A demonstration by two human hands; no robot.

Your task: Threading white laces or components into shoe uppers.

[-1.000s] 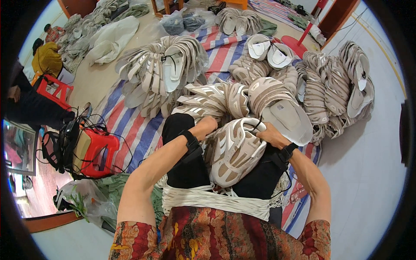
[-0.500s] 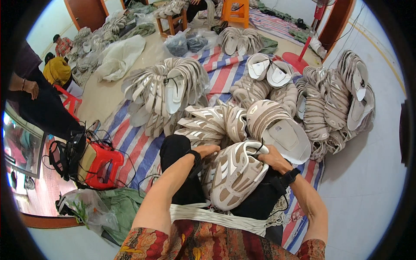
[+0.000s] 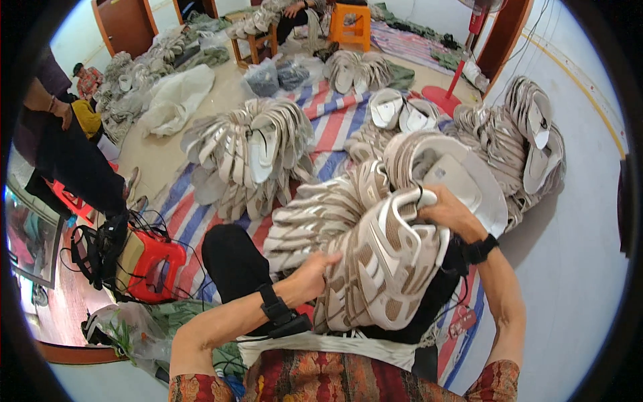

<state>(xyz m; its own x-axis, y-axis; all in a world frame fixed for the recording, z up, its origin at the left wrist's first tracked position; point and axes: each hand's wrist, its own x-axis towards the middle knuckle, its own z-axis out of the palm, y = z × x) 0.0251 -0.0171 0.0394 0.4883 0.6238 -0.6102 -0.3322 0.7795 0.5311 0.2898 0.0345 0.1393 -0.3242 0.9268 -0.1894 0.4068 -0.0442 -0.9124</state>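
A stack of nested beige, brown and white shoe uppers (image 3: 383, 271) rests across my lap, toes toward me. My right hand (image 3: 450, 213) is closed on the collar of the nearest upper, its fingertips tucked inside the opening. My left hand (image 3: 313, 276) grips the left side of the stack, thumb against the layers and the other fingers partly hidden. Touching its far side is a fanned row of similar uppers (image 3: 305, 218). Another nested bundle (image 3: 462, 177), with a pale insole side facing up, lies just beyond my right hand.
More bundles of uppers (image 3: 251, 151) stand on the striped sheet (image 3: 177, 218), ahead and to the right (image 3: 492, 141). A red stool (image 3: 157, 261) with tangled black cables is at left. A person in dark clothes (image 3: 74, 147) stands near it. The white wall (image 3: 569, 268) borders the right side.
The stack has risen and shifted right, tilting up. My right hand has moved right and up with the collar; my left hand has slid lower along the stack's side.
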